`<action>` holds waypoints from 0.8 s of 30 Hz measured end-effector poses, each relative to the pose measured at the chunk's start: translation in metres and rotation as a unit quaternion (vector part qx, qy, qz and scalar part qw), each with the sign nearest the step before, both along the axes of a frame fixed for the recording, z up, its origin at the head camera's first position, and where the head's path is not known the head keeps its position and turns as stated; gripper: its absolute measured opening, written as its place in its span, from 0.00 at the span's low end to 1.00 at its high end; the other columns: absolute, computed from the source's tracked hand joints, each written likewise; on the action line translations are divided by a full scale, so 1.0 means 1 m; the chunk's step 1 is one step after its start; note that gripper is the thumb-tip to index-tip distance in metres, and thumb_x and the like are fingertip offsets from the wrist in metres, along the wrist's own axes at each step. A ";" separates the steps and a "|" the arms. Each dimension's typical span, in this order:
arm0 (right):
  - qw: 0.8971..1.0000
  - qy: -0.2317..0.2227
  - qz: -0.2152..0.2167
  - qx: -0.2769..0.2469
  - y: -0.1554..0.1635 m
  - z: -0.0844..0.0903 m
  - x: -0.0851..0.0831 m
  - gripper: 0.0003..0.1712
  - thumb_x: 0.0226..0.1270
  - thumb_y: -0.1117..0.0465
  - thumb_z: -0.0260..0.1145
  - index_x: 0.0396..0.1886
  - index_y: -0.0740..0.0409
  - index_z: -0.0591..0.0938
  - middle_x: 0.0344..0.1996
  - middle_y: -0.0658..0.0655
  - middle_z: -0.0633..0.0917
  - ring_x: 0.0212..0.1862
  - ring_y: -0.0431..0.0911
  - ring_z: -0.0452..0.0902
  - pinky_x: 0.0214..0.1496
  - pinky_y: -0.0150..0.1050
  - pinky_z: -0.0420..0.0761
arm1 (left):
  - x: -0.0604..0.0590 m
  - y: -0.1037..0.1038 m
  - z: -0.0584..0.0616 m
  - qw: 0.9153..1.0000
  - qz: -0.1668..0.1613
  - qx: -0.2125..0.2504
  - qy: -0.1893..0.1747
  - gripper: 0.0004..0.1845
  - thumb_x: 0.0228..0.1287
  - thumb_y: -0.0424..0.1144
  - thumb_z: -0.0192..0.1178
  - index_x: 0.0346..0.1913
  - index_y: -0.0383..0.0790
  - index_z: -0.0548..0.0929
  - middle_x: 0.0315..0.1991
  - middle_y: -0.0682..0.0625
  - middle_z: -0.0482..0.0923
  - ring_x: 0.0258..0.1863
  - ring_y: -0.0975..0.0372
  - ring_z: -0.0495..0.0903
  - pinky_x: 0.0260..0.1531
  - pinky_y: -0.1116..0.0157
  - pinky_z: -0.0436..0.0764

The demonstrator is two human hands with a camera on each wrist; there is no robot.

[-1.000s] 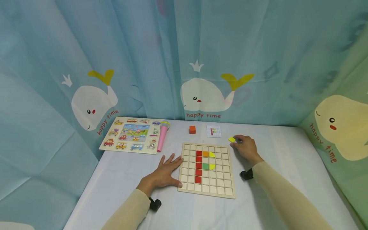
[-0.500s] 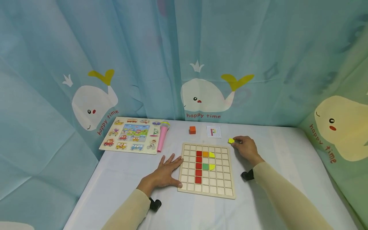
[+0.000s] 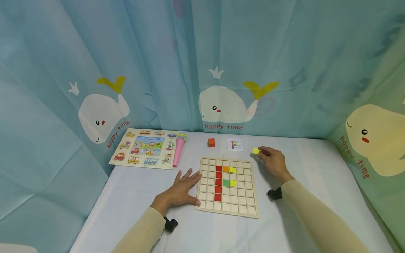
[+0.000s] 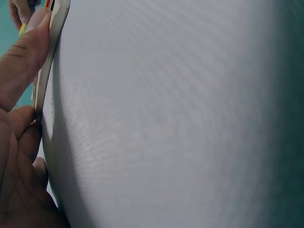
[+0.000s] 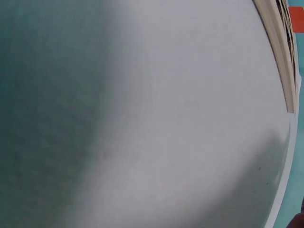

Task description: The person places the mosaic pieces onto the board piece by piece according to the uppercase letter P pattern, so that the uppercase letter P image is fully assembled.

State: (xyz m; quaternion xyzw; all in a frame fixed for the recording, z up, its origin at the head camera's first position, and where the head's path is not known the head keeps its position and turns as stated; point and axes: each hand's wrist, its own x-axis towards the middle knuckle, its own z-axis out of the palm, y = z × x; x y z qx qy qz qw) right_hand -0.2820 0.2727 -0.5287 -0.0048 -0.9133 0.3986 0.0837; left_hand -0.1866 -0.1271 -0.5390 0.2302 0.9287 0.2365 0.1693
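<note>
A wooden grid board [image 3: 235, 208] lies on the table in the head view. Set in it are a column of red blocks [image 3: 218, 182], an orange block [image 3: 226, 169], a green block [image 3: 226, 183] and two yellow blocks [image 3: 233, 170] with a curved or cut side. My left hand [image 3: 178, 191] rests at the board's left edge, fingers spread, its thumb [image 4: 28, 54] on the rim. Past the board's far right corner, my right hand [image 3: 274, 163] pinches a small yellow block [image 3: 256, 150] between thumb and fingertips. The right wrist view barely catches that hand.
Behind the board are an orange-red cube [image 3: 211, 143] and a pattern card [image 3: 235, 144]. A vehicle picture puzzle [image 3: 128, 154] and a pink toy microphone [image 3: 179, 151] lie at the back left. A whale-print curtain [image 3: 177, 70] hangs behind the white table [image 3: 303, 158].
The yellow block has turned in my right fingers and now sits slightly farther back. The right hand has shifted a little to the right. My left hand stays where it was.
</note>
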 end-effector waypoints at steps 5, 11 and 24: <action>1.000 0.014 -0.012 -0.004 -0.005 0.002 0.002 0.18 0.68 0.56 0.66 0.56 0.54 0.83 0.47 0.60 0.86 0.48 0.52 0.82 0.39 0.31 0.80 | -0.001 0.000 0.000 1.000 -0.002 0.004 0.000 0.58 0.44 0.64 0.72 0.78 0.55 0.53 0.79 0.60 0.47 0.80 0.58 0.35 0.76 0.48 0.27; 1.000 0.030 -0.007 -0.001 -0.011 0.005 0.009 0.17 0.67 0.57 0.67 0.54 0.53 0.84 0.45 0.59 0.87 0.49 0.51 0.82 0.40 0.30 0.78 | 0.000 0.000 0.001 1.000 -0.001 0.002 -0.001 0.58 0.44 0.64 0.72 0.78 0.55 0.54 0.79 0.60 0.47 0.80 0.58 0.35 0.76 0.47 0.27; 1.000 0.012 0.005 0.003 -0.024 0.009 0.026 0.18 0.68 0.55 0.65 0.56 0.51 0.83 0.45 0.58 0.87 0.47 0.49 0.80 0.37 0.31 0.76 | 0.000 0.000 0.001 1.000 -0.004 0.002 0.000 0.58 0.45 0.64 0.71 0.78 0.55 0.52 0.79 0.59 0.46 0.80 0.57 0.35 0.76 0.48 0.27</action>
